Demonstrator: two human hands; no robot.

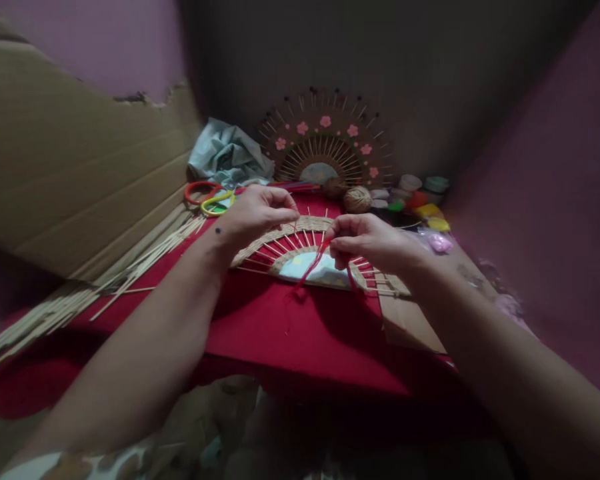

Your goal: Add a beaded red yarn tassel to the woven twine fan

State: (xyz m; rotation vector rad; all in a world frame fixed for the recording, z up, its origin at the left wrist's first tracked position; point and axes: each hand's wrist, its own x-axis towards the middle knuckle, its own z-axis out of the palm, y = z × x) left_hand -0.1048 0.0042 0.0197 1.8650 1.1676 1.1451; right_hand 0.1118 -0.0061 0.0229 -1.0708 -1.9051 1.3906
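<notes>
Red thread runs between my two hands and hangs in loose strands over a half-round woven fan. My left hand pinches one end of it above the fan's upper left rim. In my right hand, thumb and fingers are closed on the bundled strands, over the right half of the fan. The fan has thin sticks spread like rays, tan woven bands and a pale blue centre. It lies on a red cloth, partly hidden by my hands.
Scissors with red and yellow handles and many thin sticks lie on the left. A finished-looking flowered fan leans at the back. Twine balls, small tubs and cardboard are on the right.
</notes>
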